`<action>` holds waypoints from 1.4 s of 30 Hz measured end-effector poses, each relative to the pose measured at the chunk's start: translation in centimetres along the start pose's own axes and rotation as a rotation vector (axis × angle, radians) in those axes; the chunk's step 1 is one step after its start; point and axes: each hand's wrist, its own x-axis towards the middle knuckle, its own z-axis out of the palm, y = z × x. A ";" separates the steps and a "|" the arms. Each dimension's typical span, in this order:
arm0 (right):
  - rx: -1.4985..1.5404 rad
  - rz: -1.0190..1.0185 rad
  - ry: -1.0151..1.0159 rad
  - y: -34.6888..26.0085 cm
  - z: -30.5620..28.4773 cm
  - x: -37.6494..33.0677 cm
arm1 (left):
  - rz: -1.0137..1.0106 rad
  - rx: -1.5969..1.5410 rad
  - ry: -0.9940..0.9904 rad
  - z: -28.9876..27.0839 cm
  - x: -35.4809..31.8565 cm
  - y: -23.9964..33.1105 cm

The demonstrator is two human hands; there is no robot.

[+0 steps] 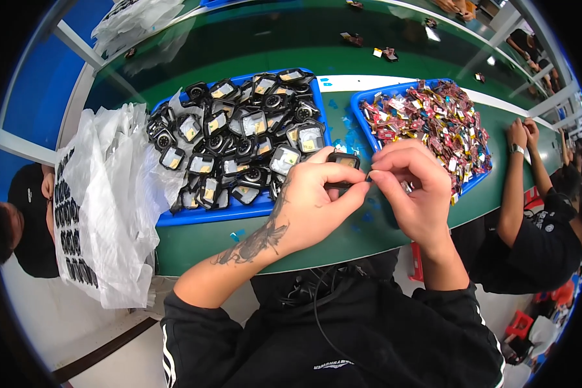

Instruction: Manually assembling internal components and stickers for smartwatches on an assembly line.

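Between the thumb and fingers of my left hand (320, 194) is a black smartwatch case (344, 160), partly hidden behind the fingers. My right hand (412, 181) is closed in a pinch right beside it, fingertips nearly meeting those of the left. A small dark bit shows at the pinch, too small to name. To the left, a blue tray (239, 215) is heaped with black smartwatch cases (244, 147), many with pale and tan parts inside. On the right, another blue tray (362, 119) holds a pile of small reddish flex-circuit parts (427, 123).
White plastic sheets (113, 194) with rows of black pieces are stacked at the left. Blue film scraps (348, 139) lie between the trays on the green table (194, 249). Beyond runs a dark green belt (291, 45) with scattered small parts. Co-workers sit at both sides.
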 end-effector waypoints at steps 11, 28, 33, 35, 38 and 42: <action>-0.244 -0.368 0.128 0.8 0.4 -2.2 | -0.116 -0.223 -0.080 -0.7 0.3 0.0; 0.692 0.068 -0.032 0.6 0.0 -1.0 | -0.170 -0.413 -0.325 -2.0 0.4 0.9; -0.032 0.007 0.326 -0.1 -0.6 -1.9 | -0.005 -0.247 -0.013 -2.3 0.9 1.3; -0.082 -0.047 0.202 -0.8 0.5 -1.0 | -0.007 -0.264 -0.044 -2.1 0.5 1.4; 0.013 -0.001 0.074 -1.5 2.0 -0.2 | 0.059 -0.263 -0.098 -1.3 0.4 0.8; 0.065 0.038 0.030 -1.6 2.2 -0.2 | -0.027 -0.302 -0.145 -1.3 0.1 0.8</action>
